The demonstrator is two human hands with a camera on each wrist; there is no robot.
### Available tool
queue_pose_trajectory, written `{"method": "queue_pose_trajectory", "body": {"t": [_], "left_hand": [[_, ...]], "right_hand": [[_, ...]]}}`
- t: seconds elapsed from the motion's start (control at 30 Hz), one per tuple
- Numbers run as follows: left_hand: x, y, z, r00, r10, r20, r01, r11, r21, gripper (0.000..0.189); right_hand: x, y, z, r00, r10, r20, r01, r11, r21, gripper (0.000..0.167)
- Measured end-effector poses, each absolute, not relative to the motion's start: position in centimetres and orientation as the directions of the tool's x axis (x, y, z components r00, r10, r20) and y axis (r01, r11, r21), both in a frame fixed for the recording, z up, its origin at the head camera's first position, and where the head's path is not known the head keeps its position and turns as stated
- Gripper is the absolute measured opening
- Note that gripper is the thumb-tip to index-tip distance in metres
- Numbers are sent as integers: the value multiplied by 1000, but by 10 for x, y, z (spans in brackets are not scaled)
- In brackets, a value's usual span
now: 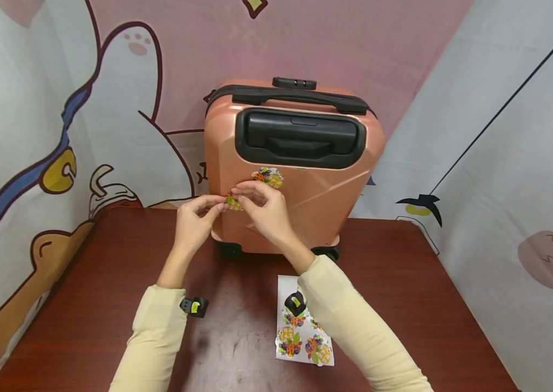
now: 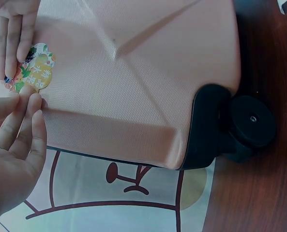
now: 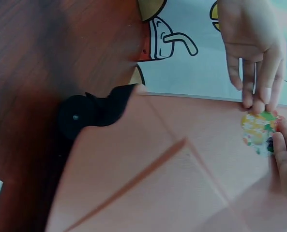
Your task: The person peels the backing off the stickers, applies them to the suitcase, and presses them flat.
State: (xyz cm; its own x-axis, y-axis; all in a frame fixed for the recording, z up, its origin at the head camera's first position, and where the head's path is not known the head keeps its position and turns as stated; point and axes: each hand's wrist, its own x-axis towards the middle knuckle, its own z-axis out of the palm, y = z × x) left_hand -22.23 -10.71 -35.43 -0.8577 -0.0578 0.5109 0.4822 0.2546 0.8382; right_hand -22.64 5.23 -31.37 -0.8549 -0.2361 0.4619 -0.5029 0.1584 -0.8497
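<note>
A small fruit-patterned sticker (image 1: 234,203) is between my hands, close against the front of the salmon-pink suitcase (image 1: 301,201). My left hand (image 1: 193,223) pinches its lower edge between thumb and fingertips, as the left wrist view also shows on the sticker (image 2: 39,72). From the other side my right hand (image 1: 269,215) holds the opposite edge; its fingers (image 3: 281,150) overlap part of the print in the right wrist view. Just above the right hand, another fruit sticker (image 1: 268,175) lies on the suitcase below the black handle recess (image 1: 301,136).
A white sticker sheet (image 1: 301,348) with several fruit designs lies on the dark red-brown table (image 1: 237,326), partly under my right forearm. The suitcase stands upright on black wheels (image 2: 252,121) near the table's back. Printed cartoon cloth (image 1: 355,43) hangs behind and at both sides.
</note>
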Motion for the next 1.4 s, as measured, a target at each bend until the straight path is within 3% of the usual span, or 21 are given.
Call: {"method": "queue_pose_trajectory", "body": {"t": [0.2, 0.43, 0.87, 1.17, 1.4], "left_hand": [[-214, -104, -344, -867, -61, 495, 463, 273, 843, 14], [-199, -98, -326, -875, -56, 480, 446, 290, 847, 14], [-200, -100, -329, -859, -42, 510, 484, 257, 837, 14], [-200, -101, -328, -860, -36, 509, 483, 264, 835, 14], [-202, -100, -328, -864, -35, 502, 477, 262, 839, 13]], "right_hand": [[-224, 56, -334, -877, -244, 413, -456, 154, -877, 20], [-206, 56, -327, -878, -253, 406, -459, 211, -863, 17], [-225, 51, -316, -860, -235, 454, -497, 178, -850, 19], [-225, 54, -347, -872, -253, 418, -478, 265, -838, 19], [-224, 51, -326, -856, -240, 457, -509, 247, -824, 19]]}}
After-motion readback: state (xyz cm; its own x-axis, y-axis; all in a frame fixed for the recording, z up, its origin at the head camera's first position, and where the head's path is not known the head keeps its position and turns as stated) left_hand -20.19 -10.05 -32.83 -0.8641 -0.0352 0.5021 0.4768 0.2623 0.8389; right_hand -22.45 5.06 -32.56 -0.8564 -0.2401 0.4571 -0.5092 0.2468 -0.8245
